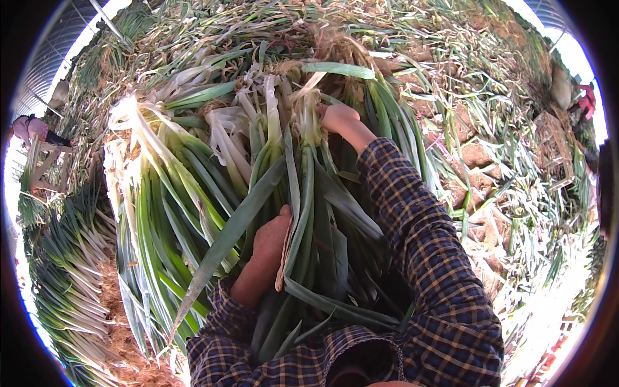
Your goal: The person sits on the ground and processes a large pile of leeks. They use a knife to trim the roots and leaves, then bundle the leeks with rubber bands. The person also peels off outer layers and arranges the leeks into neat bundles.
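Long green onions with white stems and broad green leaves lie in front of me, roots pointing away. My left hand point(263, 253) is closed around the leaves of one green onion point(304, 193), low on its green part. Farther up, my right hand point(342, 120) grips the same plant's pale stem from its right side; the fingertips are partly hidden behind the stem. A thick bunch of green onions point(151, 174) lies left of my hands, and more leaves hang down between my forearms. Loose whitish outer skins point(227, 132) sit beside the stem.
Peeled green onions point(71, 277) lie in a long row at the lower left, white ends toward me. Stripped leaves and skins point(445, 39) cover the ground ahead and to the right. Another person point(35, 129) is at the far left by a wooden frame point(53, 168). A wooden crate point(553, 151) stands far right.
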